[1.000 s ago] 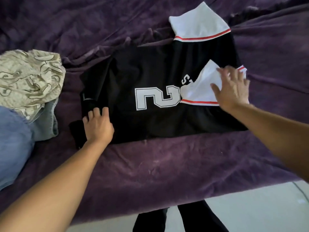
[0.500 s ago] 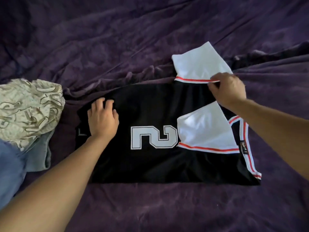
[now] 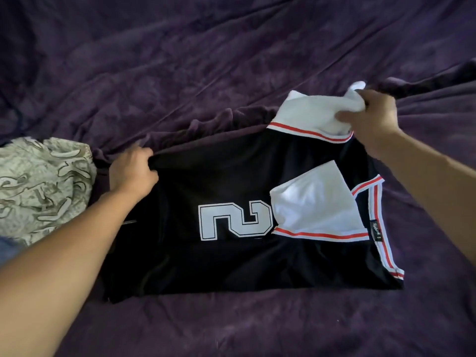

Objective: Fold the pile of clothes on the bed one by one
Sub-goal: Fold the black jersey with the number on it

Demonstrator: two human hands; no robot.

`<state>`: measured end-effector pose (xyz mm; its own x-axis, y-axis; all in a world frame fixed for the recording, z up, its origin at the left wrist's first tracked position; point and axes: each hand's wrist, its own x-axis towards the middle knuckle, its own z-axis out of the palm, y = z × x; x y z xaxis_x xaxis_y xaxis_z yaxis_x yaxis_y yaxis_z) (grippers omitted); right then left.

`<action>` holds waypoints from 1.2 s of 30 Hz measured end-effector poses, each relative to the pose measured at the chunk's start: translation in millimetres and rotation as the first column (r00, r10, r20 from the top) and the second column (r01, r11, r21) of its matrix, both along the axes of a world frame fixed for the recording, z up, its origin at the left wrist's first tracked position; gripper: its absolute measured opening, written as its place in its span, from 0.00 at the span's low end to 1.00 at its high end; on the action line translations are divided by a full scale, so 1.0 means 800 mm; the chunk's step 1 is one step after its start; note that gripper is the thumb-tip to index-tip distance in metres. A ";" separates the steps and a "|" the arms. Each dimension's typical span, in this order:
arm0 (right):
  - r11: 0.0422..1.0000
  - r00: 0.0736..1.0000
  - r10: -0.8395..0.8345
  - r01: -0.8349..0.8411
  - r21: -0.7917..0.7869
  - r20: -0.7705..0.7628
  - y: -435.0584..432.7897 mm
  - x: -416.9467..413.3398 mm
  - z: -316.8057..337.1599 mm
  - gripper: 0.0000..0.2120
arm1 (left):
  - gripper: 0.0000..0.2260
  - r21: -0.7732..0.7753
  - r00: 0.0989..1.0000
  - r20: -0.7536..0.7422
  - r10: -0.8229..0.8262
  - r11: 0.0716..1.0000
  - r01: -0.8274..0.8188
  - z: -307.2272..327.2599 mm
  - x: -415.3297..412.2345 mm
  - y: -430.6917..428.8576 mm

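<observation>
On the bed (image 3: 231, 60), a wrinkled purple plush cover, a black jersey (image 3: 231, 261) lay spread flat near the middle, slick knit, roughly rectangular, with a blocky white "2" (image 3: 235, 220) outlined on it. White sleeves had red-and-white striped ribbed trim. Near sleeve (image 3: 314, 204) was folded in over the body, a flat triangular flap covering part of the print. Far sleeve (image 3: 309, 109) was bunched and lifted off the cover. Right hand (image 3: 373, 119) was closed around that far sleeve's cloth, thumb on top. Left hand (image 3: 132, 171) was pinched shut on the jersey's far left edge, fabric gathered between thumb and fingers. Striped neck trim (image 3: 381, 228) ran along the right side, small label beside it, text too small to read. Left of the jersey, just beside it, sat the pile (image 3: 41, 186): a crumpled cream-and-olive swirl-print garment on top, some blue cloth (image 3: 7, 251) under it at the frame edge. Jersey's near edge lay straight, left corner a bit rumpled. Bare cover stretched wide beyond the jersey and in front of it; right side open too. Deep creases ran diagonally across the far cover.
</observation>
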<state>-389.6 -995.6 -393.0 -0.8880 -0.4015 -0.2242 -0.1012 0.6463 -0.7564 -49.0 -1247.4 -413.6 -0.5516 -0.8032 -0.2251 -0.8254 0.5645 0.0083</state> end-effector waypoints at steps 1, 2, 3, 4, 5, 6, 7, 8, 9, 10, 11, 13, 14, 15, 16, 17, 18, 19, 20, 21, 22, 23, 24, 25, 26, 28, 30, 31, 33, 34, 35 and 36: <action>0.999 0.995 0.048 -0.048 0.000 -0.085 0.023 0.019 0.011 0.11 | 0.10 -0.031 0.999 -0.006 -0.032 0.999 0.032 0.003 0.009 0.004; 0.996 0.983 0.090 -0.089 0.014 -0.158 0.048 0.040 0.015 0.15 | 0.10 -0.061 0.998 0.001 -0.055 0.997 0.055 0.003 0.020 0.009; 0.994 0.975 0.108 -0.105 0.028 -0.196 0.076 0.062 0.011 0.20 | 0.11 -0.084 0.997 0.017 -0.074 0.994 0.075 0.002 0.031 0.014; 0.992 0.972 0.122 -0.118 0.032 -0.202 0.107 0.086 0.003 0.24 | 0.11 -0.100 0.994 0.040 -0.098 0.990 0.101 0.000 0.043 0.019; 0.986 0.967 0.165 -0.158 0.049 -0.196 0.140 0.111 -0.011 0.25 | 0.12 -0.109 0.990 0.067 -0.128 0.985 0.134 -0.003 0.054 0.025; 0.967 0.950 0.249 -0.233 0.102 -0.188 0.174 0.135 -0.027 0.25 | 0.13 -0.114 0.983 0.098 -0.154 0.980 0.165 -0.007 0.065 0.029; 0.922 0.910 0.369 -0.332 0.199 -0.190 0.210 0.158 -0.046 0.25 | 0.14 -0.118 0.975 0.135 -0.175 0.975 0.191 -0.011 0.074 0.034; 0.855 0.851 0.485 -0.414 0.314 -0.199 0.247 0.177 -0.065 0.25 | 0.14 -0.113 0.965 0.186 -0.185 0.972 0.208 -0.015 0.082 0.038; 0.800 0.810 0.552 -0.446 0.401 -0.200 0.278 0.190 -0.083 0.25 | 0.13 -0.103 0.952 0.242 -0.187 0.971 0.217 -0.018 0.090 0.041; 0.791 0.827 0.532 -0.407 0.457 -0.183 0.299 0.196 -0.090 0.22 | 0.13 -0.094 0.937 0.298 -0.184 0.971 0.220 -0.019 0.096 0.044; 0.809 0.877 0.446 -0.310 0.499 -0.179 0.306 0.200 -0.088 0.15 | 0.12 -0.090 0.921 0.343 -0.186 0.969 0.230 -0.019 0.100 0.045; 0.867 0.938 0.253 -0.111 0.486 -0.236 0.288 0.204 -0.077 0.14 | 0.12 -0.089 0.885 0.410 -0.219 0.956 0.278 -0.016 0.104 0.049; 0.893 0.947 0.202 -0.073 0.444 -0.250 0.266 0.206 -0.068 0.16 | 0.12 -0.084 0.865 0.434 -0.253 0.944 0.318 -0.015 0.104 0.052; 0.917 0.956 0.180 -0.078 0.392 -0.232 0.239 0.209 -0.059 0.17 | 0.13 -0.070 0.845 0.447 -0.294 0.930 0.361 -0.015 0.103 0.056; 0.927 0.964 0.189 -0.112 0.358 -0.187 0.210 0.212 -0.053 0.23 | 0.13 -0.048 0.831 0.445 -0.335 0.917 0.395 -0.015 0.104 0.061; 0.922 0.968 0.217 -0.161 0.353 -0.123 0.183 0.214 -0.051 0.33 | 0.13 -0.020 0.828 0.428 -0.363 0.912 0.410 -0.016 0.105 0.067; 0.898 0.968 0.247 -0.214 0.384 -0.038 0.159 0.214 -0.052 0.43 | 0.13 0.006 0.837 0.401 -0.372 0.915 0.403 -0.015 0.108 0.071; 0.863 0.964 0.257 -0.258 0.435 0.061 0.140 0.214 -0.053 0.48 | 0.13 0.027 0.852 0.377 -0.362 0.924 0.381 -0.015 0.113 0.075; 0.824 0.957 0.250 -0.291 0.486 0.150 0.128 0.211 -0.057 0.50 | 0.14 0.040 0.865 0.365 -0.345 0.934 0.356 -0.014 0.118 0.079; 0.782 0.949 0.235 -0.313 0.539 0.211 0.122 0.208 -0.060 0.47 | 0.15 0.058 0.868 0.373 -0.328 0.942 0.331 -0.012 0.124 0.081; 0.735 0.945 0.232 -0.325 0.595 0.230 0.123 0.209 -0.060 0.41 | 0.16 0.085 0.862 0.401 -0.311 0.949 0.303 -0.011 0.130 0.083; 0.695 0.947 0.259 -0.321 0.644 0.192 0.129 0.214 -0.055 0.32 | 0.18 0.117 0.851 0.435 -0.294 0.956 0.270 -0.009 0.136 0.085; 0.684 0.943 0.313 -0.306 0.663 0.112 0.141 0.222 -0.050 0.21 | 0.19 0.148 0.840 0.466 -0.278 0.961 0.235 -0.008 0.142 0.087; 0.690 0.927 0.375 -0.305 0.656 0.036 0.159 0.233 -0.048 0.12 | 0.19 0.174 0.833 0.488 -0.262 0.964 0.201 -0.006 0.146 0.091; 0.689 0.893 0.449 -0.340 0.640 -0.009 0.182 0.245 -0.049 0.08 | 0.19 0.192 0.833 0.496 -0.247 0.966 0.172 -0.004 0.148 0.095; 0.576 0.798 0.594 -0.510 0.639 0.101 0.229 0.270 -0.052 0.09 | 0.17 0.198 0.856 0.462 -0.233 0.968 0.156 0.000 0.143 0.111; 0.575 0.778 0.608 -0.568 0.589 0.157 0.269 0.283 -0.056 0.10 | 0.15 0.173 0.888 0.364 -0.282 0.957 0.233 -0.001 0.127 0.132; 0.657 0.824 0.560 -0.507 0.558 0.088 0.279 0.281 -0.058 0.09 | 0.13 0.158 0.898 0.289 -0.331 0.942 0.296 -0.004 0.115 0.145; 0.821 0.939 0.333 -0.244 0.516 -0.087 0.279 0.263 -0.058 0.10 | 0.11 0.142 0.888 0.106 -0.447 0.891 0.431 -0.015 0.085 0.175; 0.863 0.976 0.170 -0.081 0.499 -0.137 0.274 0.244 -0.060 0.09 | 0.11 0.138 0.866 0.023 -0.500 0.859 0.493 -0.022 0.068 0.193; 0.873 0.989 0.027 0.047 0.485 -0.145 0.268 0.222 -0.065 0.09 | 0.11 0.145 0.834 -0.037 -0.551 0.822 0.550 -0.029 0.050 0.212; 0.866 0.990 -0.085 0.131 0.483 -0.117 0.261 0.198 -0.069 0.13 | 0.14 0.169 0.802 -0.072 -0.593 0.785 0.596 -0.034 0.033 0.232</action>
<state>-231.0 -786.9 -448.5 -0.9448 -0.1617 -0.2849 -0.0609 0.9412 -0.3322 -22.8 -1061.6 -440.7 -0.9111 -0.2633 -0.3172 -0.3258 0.9314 0.1627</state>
